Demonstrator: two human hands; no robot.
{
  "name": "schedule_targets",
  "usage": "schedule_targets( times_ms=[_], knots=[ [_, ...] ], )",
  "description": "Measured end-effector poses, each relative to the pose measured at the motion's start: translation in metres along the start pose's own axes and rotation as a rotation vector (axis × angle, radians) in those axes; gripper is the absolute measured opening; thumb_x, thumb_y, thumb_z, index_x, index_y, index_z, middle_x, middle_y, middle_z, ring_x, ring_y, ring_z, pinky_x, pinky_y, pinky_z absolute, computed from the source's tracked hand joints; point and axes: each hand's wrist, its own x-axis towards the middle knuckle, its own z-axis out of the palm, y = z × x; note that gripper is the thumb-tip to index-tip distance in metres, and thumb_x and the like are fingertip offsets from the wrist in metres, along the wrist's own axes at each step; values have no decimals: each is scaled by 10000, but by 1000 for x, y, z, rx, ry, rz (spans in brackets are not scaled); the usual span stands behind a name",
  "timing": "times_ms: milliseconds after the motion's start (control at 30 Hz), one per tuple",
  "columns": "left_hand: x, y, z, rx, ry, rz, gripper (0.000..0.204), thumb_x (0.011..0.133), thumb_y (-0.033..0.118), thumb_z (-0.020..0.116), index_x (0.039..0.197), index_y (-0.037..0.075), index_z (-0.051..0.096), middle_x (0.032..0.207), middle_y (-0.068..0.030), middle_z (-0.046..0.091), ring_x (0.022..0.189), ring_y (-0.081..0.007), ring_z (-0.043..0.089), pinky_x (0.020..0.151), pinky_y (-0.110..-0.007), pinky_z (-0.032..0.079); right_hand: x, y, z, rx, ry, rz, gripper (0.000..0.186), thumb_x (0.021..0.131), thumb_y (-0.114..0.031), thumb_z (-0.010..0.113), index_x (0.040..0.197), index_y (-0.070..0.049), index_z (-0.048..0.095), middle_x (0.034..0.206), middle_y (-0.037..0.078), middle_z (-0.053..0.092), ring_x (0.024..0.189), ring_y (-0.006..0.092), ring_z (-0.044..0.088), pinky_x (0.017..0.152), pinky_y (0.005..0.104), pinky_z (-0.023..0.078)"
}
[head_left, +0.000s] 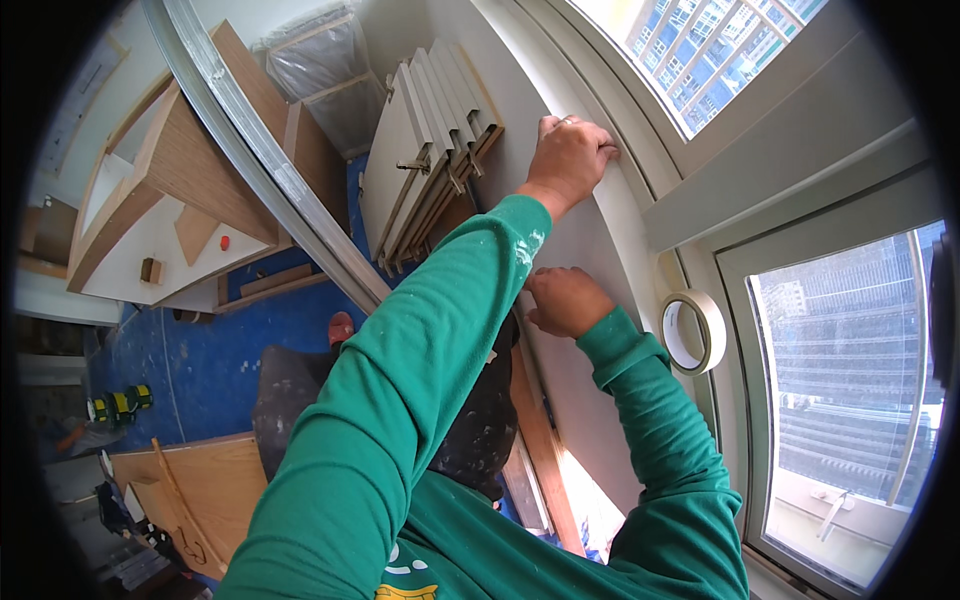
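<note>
My left hand (568, 158), on the outstretched green-sleeved arm, is closed, its fingertips pressed at the outer edge of the pale windowsill panel (617, 225). Whatever it may hold is too small to make out. Lower and nearer, my right hand (568, 300) is curled with its fingertips at the panel's inner edge; what they grip, if anything, is hidden. A roll of cream tape (708, 335) stands on its side on the window ledge, just right of my right hand.
Windows (840, 390) line the right. Stacked white panels with clamps (400, 180) lean ahead. At left are curved wooden cabinet parts (150, 180), a long metal channel (240, 140), blue floor covering (220, 370) and plywood (210, 470). Another person's hand (72, 435) shows near yellow-black tools (118, 402).
</note>
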Motion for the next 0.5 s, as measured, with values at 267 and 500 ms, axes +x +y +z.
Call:
schedule_targets(
  times_ms=[267, 500],
  knots=[
    [0, 2, -1, 10, -21, 12, 165, 915, 292, 789, 940, 134, 833, 893, -42, 778, 973, -251, 688, 1023, -441, 412, -1, 1, 1, 3, 8, -5, 430, 866, -254, 798, 1269, -128, 719, 1090, 138, 755, 1048, 350, 723, 936, 487, 569],
    [-11, 8, -4, 25, 9, 52, 195, 912, 318, 793, 952, 131, 834, 887, -36, 779, 973, -255, 689, 1016, -438, 406, -2, 2, 2, 27, 14, -20, 433, 861, -254, 800, 1269, -132, 718, 1090, 135, 754, 1061, 345, 719, 943, 485, 565]
  ],
)
